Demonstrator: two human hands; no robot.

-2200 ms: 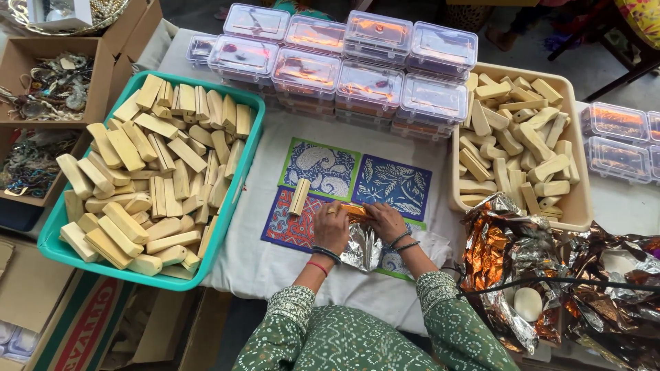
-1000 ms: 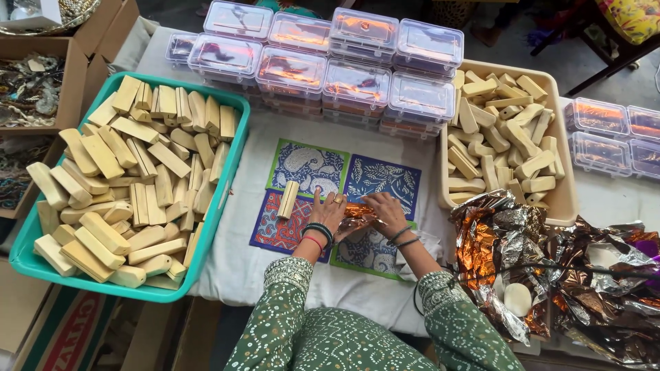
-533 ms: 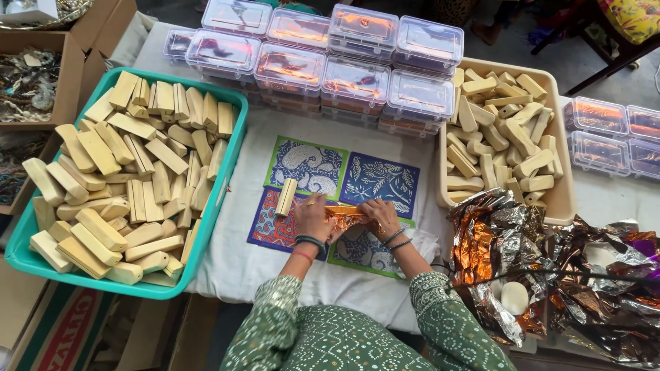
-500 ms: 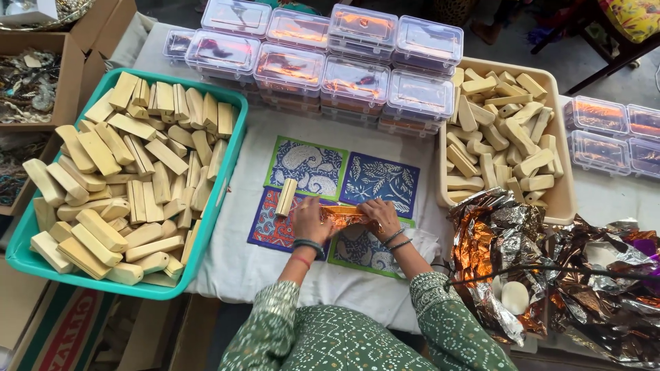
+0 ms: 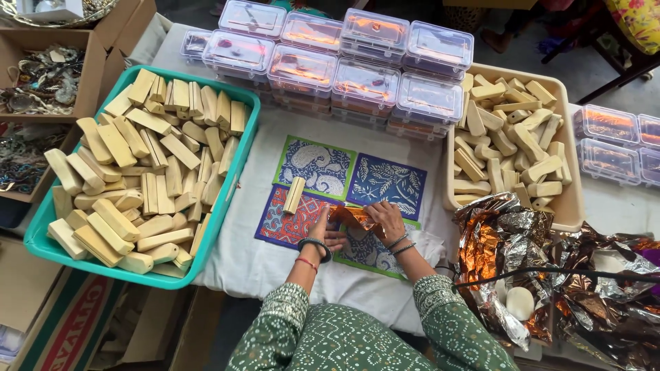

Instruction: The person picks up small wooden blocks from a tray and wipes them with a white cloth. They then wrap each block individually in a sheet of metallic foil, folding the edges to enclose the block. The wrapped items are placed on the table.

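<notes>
Copper-orange foil (image 5: pixel 354 218), shiny and creased, folded around a small bar on the patterned cloth (image 5: pixel 323 168), pinched between both hands. Left hand (image 5: pixel 323 232) pressed flat at the foil's near edge, fingers together, dark bangle and red thread at the wrist. Right hand (image 5: pixel 386 218) laid over the far end, fingers closed down on the wrapper. Just beside, a bare pale wooden-looking block (image 5: pixel 294 195), oblong and matte, lying on the red panel. Heaped with similar blocks, a teal plastic tray (image 5: pixel 242 165) to the left and a beige tray (image 5: pixel 570 199) to the right. Behind, stacked clear lidded boxes (image 5: pixel 364 75); at lower right, crumpled foil sheets (image 5: pixel 509 240). Against half a second back: foil more tightly gathered, hands closer in, same spot on the cloth.
</notes>
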